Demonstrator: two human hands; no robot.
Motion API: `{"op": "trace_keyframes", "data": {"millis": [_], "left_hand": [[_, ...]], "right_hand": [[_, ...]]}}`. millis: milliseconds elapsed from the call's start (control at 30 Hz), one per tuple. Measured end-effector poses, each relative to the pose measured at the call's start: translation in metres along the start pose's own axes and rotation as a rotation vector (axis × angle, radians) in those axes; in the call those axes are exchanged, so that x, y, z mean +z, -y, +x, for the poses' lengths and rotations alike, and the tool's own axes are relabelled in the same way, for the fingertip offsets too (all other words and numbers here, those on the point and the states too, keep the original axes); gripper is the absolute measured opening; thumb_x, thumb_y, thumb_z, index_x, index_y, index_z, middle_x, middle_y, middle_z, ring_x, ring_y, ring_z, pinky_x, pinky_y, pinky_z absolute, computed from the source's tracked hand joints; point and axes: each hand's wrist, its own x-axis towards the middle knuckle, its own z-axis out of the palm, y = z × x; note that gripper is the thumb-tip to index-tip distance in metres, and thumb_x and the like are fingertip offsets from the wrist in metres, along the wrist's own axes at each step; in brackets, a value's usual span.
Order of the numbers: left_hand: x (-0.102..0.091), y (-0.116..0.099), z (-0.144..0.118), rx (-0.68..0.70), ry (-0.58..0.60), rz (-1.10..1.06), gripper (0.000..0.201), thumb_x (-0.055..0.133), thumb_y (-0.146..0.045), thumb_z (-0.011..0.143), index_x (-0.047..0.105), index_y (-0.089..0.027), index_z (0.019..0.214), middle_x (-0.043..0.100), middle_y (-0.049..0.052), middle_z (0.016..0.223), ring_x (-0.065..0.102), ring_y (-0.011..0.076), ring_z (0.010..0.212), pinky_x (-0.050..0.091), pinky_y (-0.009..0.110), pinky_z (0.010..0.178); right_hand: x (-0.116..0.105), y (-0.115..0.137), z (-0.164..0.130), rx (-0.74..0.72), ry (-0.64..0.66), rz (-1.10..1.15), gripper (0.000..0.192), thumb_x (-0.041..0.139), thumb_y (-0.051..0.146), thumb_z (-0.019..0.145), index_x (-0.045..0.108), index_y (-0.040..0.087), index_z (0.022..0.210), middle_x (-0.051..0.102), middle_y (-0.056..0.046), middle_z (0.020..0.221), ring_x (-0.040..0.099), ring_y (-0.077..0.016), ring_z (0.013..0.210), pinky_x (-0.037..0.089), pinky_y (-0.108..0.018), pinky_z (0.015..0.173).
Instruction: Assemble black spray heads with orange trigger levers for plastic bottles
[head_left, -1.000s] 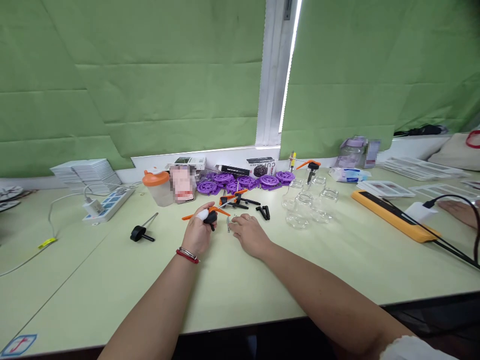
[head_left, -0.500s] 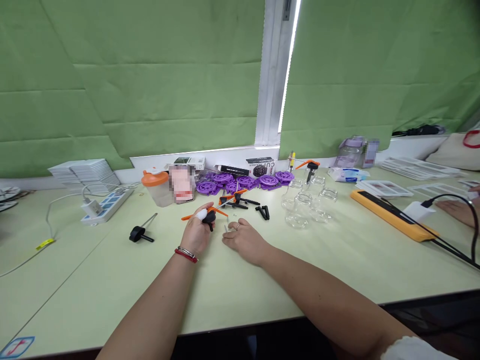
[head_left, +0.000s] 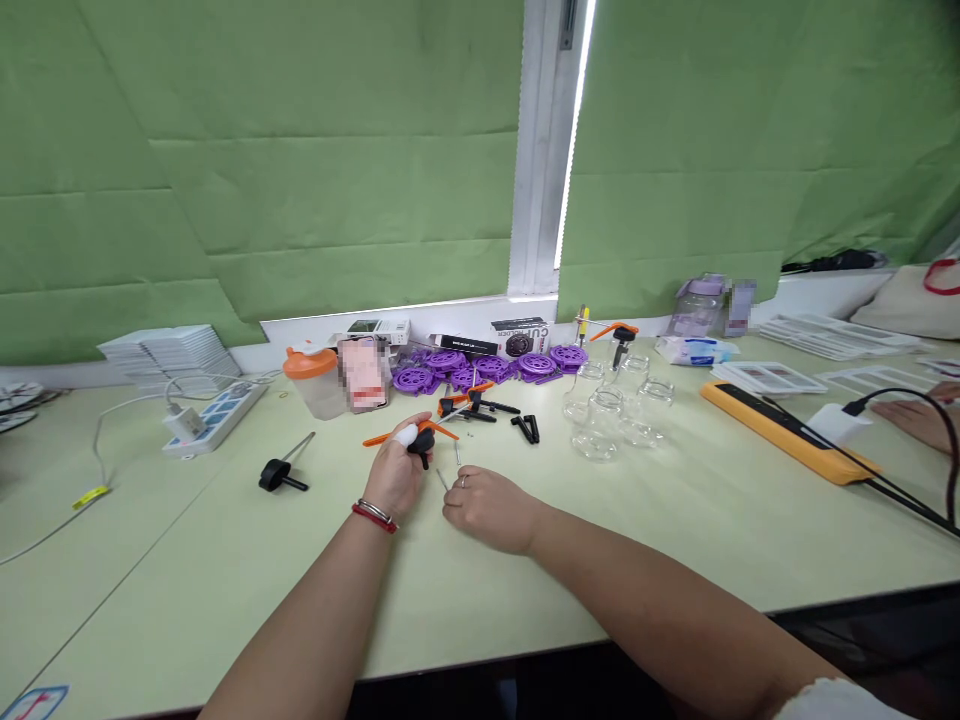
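Note:
My left hand (head_left: 396, 478) is closed around a black plastic knob piece (head_left: 424, 445) with a metal rod, its thumb on top. Orange arms (head_left: 443, 429) stick out on both sides of that hand; whether they belong to the held piece I cannot tell. My right hand (head_left: 491, 508), with a ring, pinches a thin metal pin (head_left: 442, 479) that points up and left. Just beyond its fingers is another small metal pin (head_left: 458, 453). Left of my hands lies a black knob with rod and handle (head_left: 277, 474). Past them are black-and-orange pieces (head_left: 472, 402) and black handles (head_left: 529, 428).
Purple wheel-shaped parts (head_left: 446, 362) pile up by the window. Several clear glass jars (head_left: 596, 430) stand right of centre. An orange-lidded cup (head_left: 313, 380) and a phone (head_left: 365, 372) are at left. Power strips (head_left: 217, 415) flank the table. Another person's hand (head_left: 919, 412) is far right.
My right hand has drawn back toward me, and the metal pin in its fingertips now shows, tilted. My left hand has shifted slightly and still holds the black knob piece.

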Motion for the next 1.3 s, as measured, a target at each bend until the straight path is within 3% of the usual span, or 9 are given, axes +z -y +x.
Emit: {"op": "trace_keyframes", "data": {"millis": [200, 400, 633, 800, 933, 1100, 1300], "left_hand": [[0.007, -0.005, -0.008, -0.023, 0.056, -0.002, 0.029, 0.052, -0.032, 0.079, 0.065, -0.015, 0.099, 0.056, 0.004, 0.081, 0.047, 0.0113, 0.064, 0.039, 0.026, 0.059], [0.009, -0.005, -0.01, -0.068, 0.077, 0.015, 0.033, 0.05, -0.041, 0.082, 0.065, -0.015, 0.098, 0.055, 0.003, 0.078, 0.045, 0.0106, 0.062, 0.039, 0.026, 0.06], [0.012, -0.003, -0.015, -0.165, 0.21, -0.031, 0.047, 0.049, -0.054, 0.081, 0.064, -0.014, 0.101, 0.058, 0.005, 0.08, 0.048, 0.0131, 0.065, 0.038, 0.026, 0.06], [0.02, 0.004, -0.023, -0.233, 0.422, 0.004, 0.059, 0.042, -0.062, 0.082, 0.064, -0.013, 0.105, 0.059, 0.009, 0.085, 0.047, 0.0152, 0.068, 0.037, 0.028, 0.059], [0.024, 0.006, -0.028, -0.239, 0.487, 0.058, 0.06, 0.039, -0.063, 0.082, 0.065, -0.014, 0.107, 0.059, 0.01, 0.092, 0.046, 0.0162, 0.073, 0.036, 0.028, 0.06], [0.024, 0.004, -0.031, -0.266, 0.54, 0.097, 0.059, 0.038, -0.061, 0.084, 0.064, -0.015, 0.11, 0.058, 0.009, 0.09, 0.045, 0.0157, 0.071, 0.035, 0.028, 0.061], [0.026, 0.003, -0.034, -0.296, 0.616, 0.111, 0.061, 0.036, -0.062, 0.084, 0.064, -0.014, 0.109, 0.056, 0.009, 0.086, 0.045, 0.016, 0.071, 0.035, 0.028, 0.058]], "right_hand": [[-0.005, 0.013, 0.004, -0.091, -0.082, -0.026, 0.019, 0.042, 0.005, 0.085, 0.055, 0.015, 0.077, 0.056, -0.002, 0.073, 0.045, -0.0131, 0.063, 0.035, -0.03, 0.076], [-0.013, 0.014, 0.006, -0.03, -0.249, 0.013, 0.017, 0.04, 0.007, 0.088, 0.056, 0.014, 0.087, 0.058, -0.005, 0.079, 0.048, -0.0149, 0.072, 0.04, -0.032, 0.077], [-0.032, 0.0, -0.004, 0.292, -0.732, 0.362, 0.025, 0.036, 0.009, 0.089, 0.052, 0.017, 0.106, 0.059, -0.01, 0.096, 0.055, -0.0185, 0.092, 0.048, -0.034, 0.079], [-0.034, -0.016, -0.013, 0.652, -0.949, 0.788, 0.016, 0.041, 0.016, 0.09, 0.05, 0.021, 0.102, 0.057, -0.004, 0.088, 0.061, -0.0141, 0.076, 0.051, -0.034, 0.078], [-0.029, -0.023, -0.015, 0.724, -0.908, 0.94, 0.013, 0.043, 0.021, 0.09, 0.05, 0.02, 0.101, 0.057, -0.002, 0.079, 0.062, -0.0133, 0.071, 0.052, -0.031, 0.072], [-0.03, -0.025, -0.016, 0.711, -0.836, 0.903, 0.013, 0.045, 0.022, 0.089, 0.053, 0.02, 0.1, 0.059, -0.003, 0.08, 0.061, -0.0127, 0.068, 0.052, -0.029, 0.069], [-0.034, -0.026, -0.016, 0.67, -0.838, 0.775, 0.014, 0.043, 0.02, 0.089, 0.054, 0.02, 0.098, 0.057, -0.005, 0.09, 0.059, -0.0129, 0.071, 0.051, -0.029, 0.069]]}}
